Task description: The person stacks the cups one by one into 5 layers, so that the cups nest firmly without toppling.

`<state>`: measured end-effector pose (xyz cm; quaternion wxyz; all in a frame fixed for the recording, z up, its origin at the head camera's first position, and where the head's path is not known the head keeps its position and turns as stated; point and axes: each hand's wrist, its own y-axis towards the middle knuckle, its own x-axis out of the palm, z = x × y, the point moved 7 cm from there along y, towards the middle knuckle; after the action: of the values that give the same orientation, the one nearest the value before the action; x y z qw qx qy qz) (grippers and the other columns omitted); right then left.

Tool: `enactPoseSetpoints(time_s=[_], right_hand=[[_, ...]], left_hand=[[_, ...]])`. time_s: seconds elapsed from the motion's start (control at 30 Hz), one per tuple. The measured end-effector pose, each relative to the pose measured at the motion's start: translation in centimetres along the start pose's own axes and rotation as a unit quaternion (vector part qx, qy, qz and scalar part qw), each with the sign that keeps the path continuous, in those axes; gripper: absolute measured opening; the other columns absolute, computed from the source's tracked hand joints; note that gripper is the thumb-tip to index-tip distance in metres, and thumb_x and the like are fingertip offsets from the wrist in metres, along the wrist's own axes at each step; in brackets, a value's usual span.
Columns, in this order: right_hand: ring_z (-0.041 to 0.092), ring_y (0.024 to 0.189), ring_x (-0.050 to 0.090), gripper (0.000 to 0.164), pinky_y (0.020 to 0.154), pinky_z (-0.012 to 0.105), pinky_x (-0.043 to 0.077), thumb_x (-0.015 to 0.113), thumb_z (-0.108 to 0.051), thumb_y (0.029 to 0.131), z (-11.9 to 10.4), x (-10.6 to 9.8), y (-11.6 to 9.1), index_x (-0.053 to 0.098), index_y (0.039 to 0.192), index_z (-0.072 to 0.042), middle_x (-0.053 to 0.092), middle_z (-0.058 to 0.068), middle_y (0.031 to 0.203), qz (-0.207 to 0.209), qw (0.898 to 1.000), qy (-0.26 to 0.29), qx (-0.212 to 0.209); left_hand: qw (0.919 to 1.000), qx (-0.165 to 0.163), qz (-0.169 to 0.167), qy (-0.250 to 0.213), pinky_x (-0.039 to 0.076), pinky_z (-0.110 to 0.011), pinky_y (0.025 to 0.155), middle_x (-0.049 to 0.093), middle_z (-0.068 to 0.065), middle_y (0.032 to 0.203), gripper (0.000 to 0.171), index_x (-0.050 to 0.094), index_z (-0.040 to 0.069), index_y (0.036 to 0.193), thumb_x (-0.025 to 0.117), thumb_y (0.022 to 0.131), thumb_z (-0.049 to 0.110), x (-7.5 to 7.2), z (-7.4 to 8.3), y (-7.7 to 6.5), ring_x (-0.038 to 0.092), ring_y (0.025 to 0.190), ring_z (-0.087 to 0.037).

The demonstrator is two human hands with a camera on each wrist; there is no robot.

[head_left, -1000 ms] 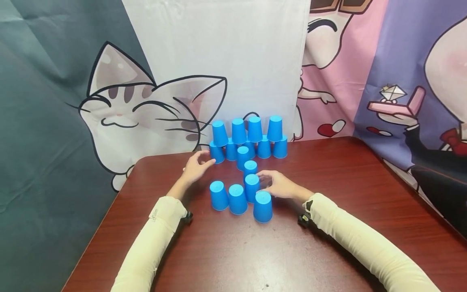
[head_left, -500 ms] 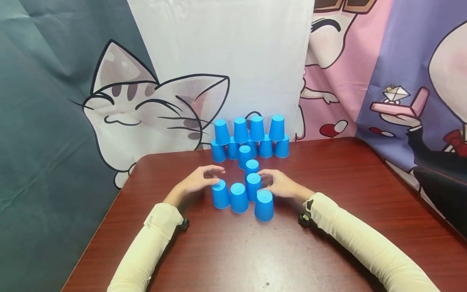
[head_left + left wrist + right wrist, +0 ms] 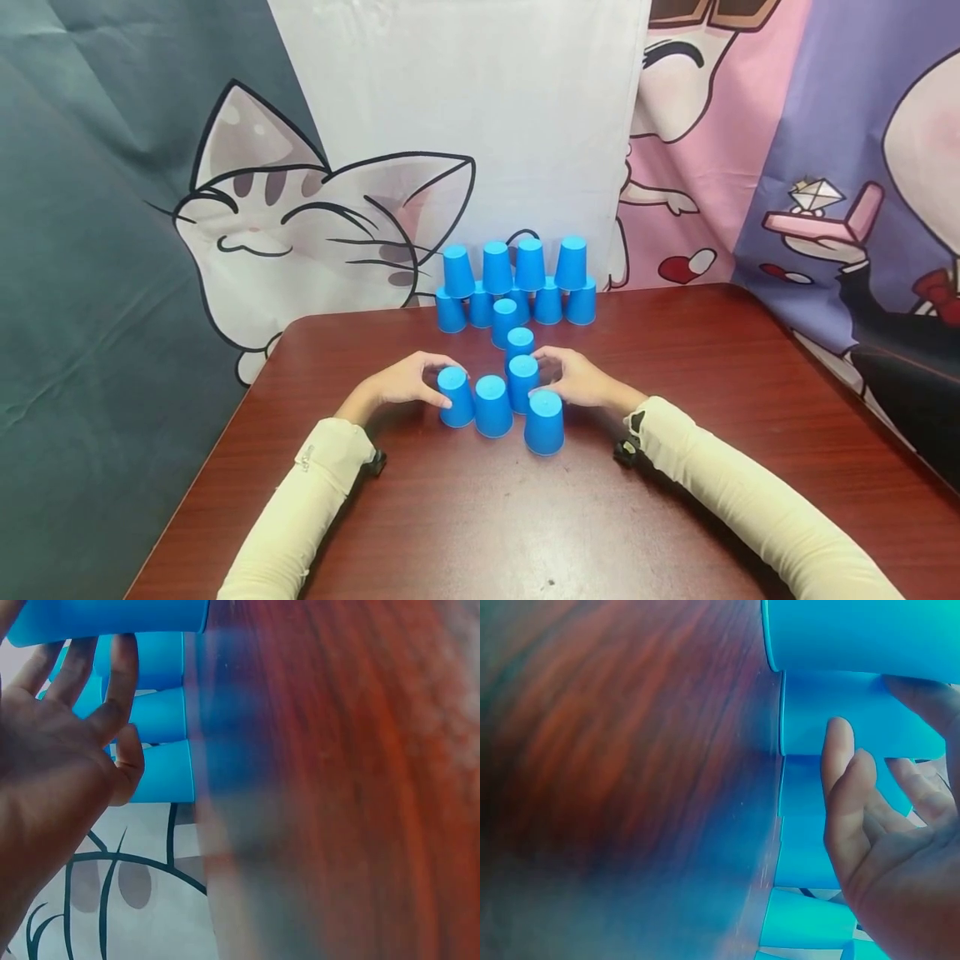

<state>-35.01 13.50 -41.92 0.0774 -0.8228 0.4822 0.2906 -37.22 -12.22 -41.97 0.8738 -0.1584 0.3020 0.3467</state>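
Upside-down blue plastic cups stand on the table. My left hand (image 3: pixel 408 379) reaches round the front row's leftmost blue cup (image 3: pixel 456 398), thumb on its near side and fingers behind. The left wrist view shows those fingers (image 3: pixel 124 671) passing behind that cup's wall. From the other side, my right hand (image 3: pixel 581 379) holds a blue cup (image 3: pixel 522 385) a little further back between thumb and index finger, its other fingers curled beside it. Another front cup (image 3: pixel 492 408) stands between the two hands, and a nearer blue cup (image 3: pixel 544 425) overlaps my right thumb tip in the head view.
Behind my right hand's cup, two more cups, including a small-looking blue cup (image 3: pixel 506 321), lead back to a two-level wall of blue cups (image 3: pixel 497 268). The dark red wooden table (image 3: pixel 600 525) ends at a printed cloth backdrop (image 3: pixel 480 100).
My left hand has come back toward me from beside the cup wall and closed round the front-left cup. The right hand has stayed at its cup.
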Motion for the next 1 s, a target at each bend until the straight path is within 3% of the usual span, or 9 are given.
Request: enactPoseSetpoints(time_s=[0.33,0.53,1.0], right_hand=[[0.028,0.106,0.067,0.05,0.081,0.043,0.058,0.082,-0.019,0.082,-0.2,-0.5,0.3,0.06,0.125,-0.008,0.068,0.01,0.118,0.014,1.0,-0.014,-0.013],[0.027,0.101,0.068,0.054,0.079,0.042,0.058,0.084,-0.024,0.081,-0.5,-1.3,0.4,0.059,0.126,-0.009,0.068,0.01,0.118,0.026,0.999,-0.023,-0.006],[0.028,0.098,0.067,0.06,0.074,0.039,0.058,0.083,-0.025,0.082,-1.9,-3.6,0.2,0.056,0.133,-0.007,0.066,0.013,0.121,0.061,0.998,-0.018,0.005]], left_hand=[[0.9994,-0.021,0.026,0.01,0.045,-0.054,0.101,0.064,0.0,0.129,0.064,0.059,0.016,0.134,0.083,0.079,0.037,-0.8,-0.2,0.5,0.054,0.125,-0.025],[0.9983,-0.033,0.045,0.014,0.046,-0.054,0.1,0.063,0.0,0.129,0.065,0.059,0.015,0.135,0.083,0.079,0.038,-1.4,-0.2,1.1,0.054,0.125,-0.025],[0.995,-0.027,0.095,0.008,0.049,-0.052,0.097,0.064,-0.005,0.127,0.061,0.058,0.012,0.134,0.081,0.082,0.034,-1.4,0.0,2.8,0.058,0.119,-0.026]])
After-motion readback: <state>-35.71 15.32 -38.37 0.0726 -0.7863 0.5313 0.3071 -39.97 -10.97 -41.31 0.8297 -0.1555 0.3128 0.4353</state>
